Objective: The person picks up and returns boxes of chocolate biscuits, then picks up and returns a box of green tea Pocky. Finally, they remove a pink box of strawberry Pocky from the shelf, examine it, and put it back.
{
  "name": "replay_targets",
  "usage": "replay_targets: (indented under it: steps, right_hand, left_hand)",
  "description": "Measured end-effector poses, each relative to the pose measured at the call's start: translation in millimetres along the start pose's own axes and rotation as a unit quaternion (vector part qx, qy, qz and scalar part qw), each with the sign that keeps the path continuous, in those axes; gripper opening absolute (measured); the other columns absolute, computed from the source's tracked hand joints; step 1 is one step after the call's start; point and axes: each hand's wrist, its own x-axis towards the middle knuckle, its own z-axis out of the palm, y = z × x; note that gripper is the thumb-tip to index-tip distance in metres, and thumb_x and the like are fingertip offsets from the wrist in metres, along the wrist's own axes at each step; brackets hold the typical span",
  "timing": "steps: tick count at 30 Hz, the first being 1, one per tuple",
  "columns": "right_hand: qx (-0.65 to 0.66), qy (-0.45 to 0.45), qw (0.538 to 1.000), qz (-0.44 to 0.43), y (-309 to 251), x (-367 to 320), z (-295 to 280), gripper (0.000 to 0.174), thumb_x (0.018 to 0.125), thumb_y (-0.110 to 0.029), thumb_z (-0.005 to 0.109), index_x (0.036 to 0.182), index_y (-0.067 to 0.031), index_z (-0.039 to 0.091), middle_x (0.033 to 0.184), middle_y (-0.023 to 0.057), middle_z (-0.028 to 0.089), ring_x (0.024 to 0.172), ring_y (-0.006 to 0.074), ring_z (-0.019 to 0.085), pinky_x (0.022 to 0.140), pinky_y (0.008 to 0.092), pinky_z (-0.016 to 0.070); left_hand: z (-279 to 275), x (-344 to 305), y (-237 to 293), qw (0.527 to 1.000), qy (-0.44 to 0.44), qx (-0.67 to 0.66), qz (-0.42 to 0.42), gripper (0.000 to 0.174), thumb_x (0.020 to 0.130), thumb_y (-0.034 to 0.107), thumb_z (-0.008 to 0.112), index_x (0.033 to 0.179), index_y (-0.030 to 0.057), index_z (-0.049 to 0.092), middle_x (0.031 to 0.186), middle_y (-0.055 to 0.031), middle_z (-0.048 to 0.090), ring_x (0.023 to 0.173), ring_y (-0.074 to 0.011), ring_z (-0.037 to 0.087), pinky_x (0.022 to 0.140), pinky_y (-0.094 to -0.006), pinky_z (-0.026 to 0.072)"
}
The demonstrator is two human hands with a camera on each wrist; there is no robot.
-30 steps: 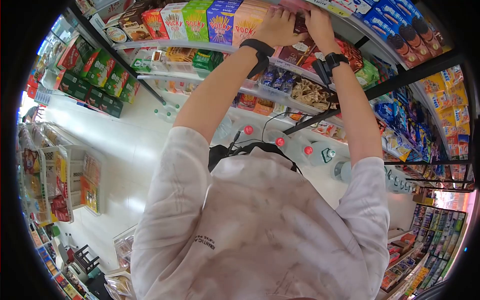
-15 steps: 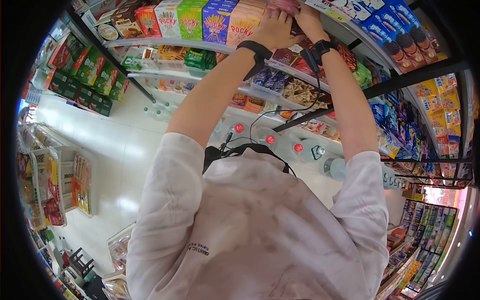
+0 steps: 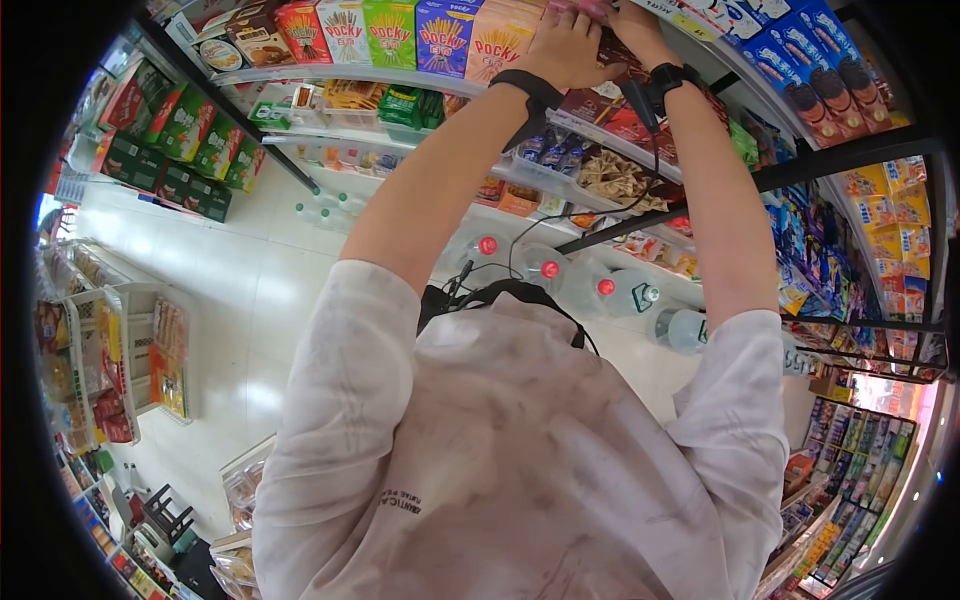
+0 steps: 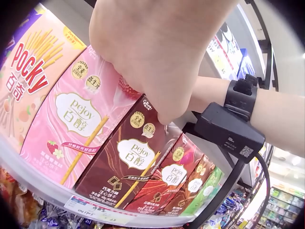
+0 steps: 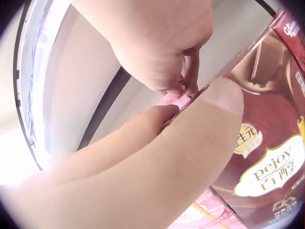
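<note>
My left hand [image 3: 572, 52] reaches over the front row of Pejoy boxes, its fingers stretched forward to pink packaging [image 3: 582, 8] behind the row. Its thumb lies along the upper part of a brown Pejoy box [image 4: 127, 155]. To the left of that stands a pink Pejoy box [image 4: 76, 114], partly covered by the same hand. My right hand [image 5: 162, 43] is beyond the brown box's top edge. Its curled fingers hold a pink piece of packaging [image 5: 174, 100], mostly hidden by both hands.
Pocky boxes [image 3: 445, 38] stand to the left on the same shelf. A price-label strip [image 4: 95, 210] runs along its front edge. An upper shelf with blue boxes [image 3: 810, 60] overhangs at right. A black cable [image 3: 655, 165] hangs from the right wrist. Large bottles [image 3: 580, 280] stand below.
The view has shifted slightly. Both hands stay at the pink packaging behind the front row, with less of it showing now than half a second ago.
</note>
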Motion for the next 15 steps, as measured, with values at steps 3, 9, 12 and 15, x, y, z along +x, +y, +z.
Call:
replay_targets:
  steps: [3,9,12,15]
  right_hand:
    - [0.011,-0.021,1.000,-0.006,2.2,-4.1,-9.1,0.043,0.104,-0.029,0.055,0.133,0.0033,0.060,0.130,0.0338,0.063,0.123,0.0465,0.061,0.103,0.0485,0.0493]
    - [-0.032,0.013,0.999,-0.035,20.8,-0.3,0.9,0.048,0.105,-0.034,0.057,0.134,0.0049,0.057,0.131,0.0352,0.062,0.125,0.0477,0.059,0.105,0.0490,0.0477]
    - [-0.029,0.005,0.999,-0.044,21.3,-1.7,-3.8,0.052,0.105,-0.037,0.058,0.136,0.0048,0.056,0.134,0.0353,0.060,0.128,0.0477,0.058,0.107,0.0493,0.0467]
    - [-0.066,0.008,0.997,-0.039,37.3,1.9,5.4,0.056,0.104,-0.040,0.058,0.138,0.0049,0.055,0.138,0.0346,0.058,0.131,0.0466,0.055,0.110,0.0491,0.0448]
  left_hand:
    - [7.4,3.1,1.1,1.000,0.008,-0.018,-0.001,0.103,0.099,0.073,0.045,0.157,-0.0110,0.035,0.161,-0.0315,0.039,0.154,-0.0508,0.024,0.128,-0.0604,0.0082]
    - [14.0,3.9,-1.3,0.999,0.009,0.038,0.011,0.100,0.098,0.072,0.048,0.155,-0.0101,0.041,0.160,-0.0313,0.041,0.151,-0.0508,0.029,0.126,-0.0621,0.0119]
    - [10.9,2.3,-2.3,0.999,0.010,0.038,0.013,0.100,0.096,0.071,0.051,0.155,-0.0097,0.041,0.160,-0.0309,0.042,0.149,-0.0505,0.031,0.125,-0.0627,0.0136]
    - [6.0,1.5,-0.9,0.999,-0.022,0.046,0.009,0.102,0.094,0.072,0.053,0.155,-0.0090,0.041,0.161,-0.0295,0.040,0.150,-0.0495,0.031,0.125,-0.0624,0.0137]
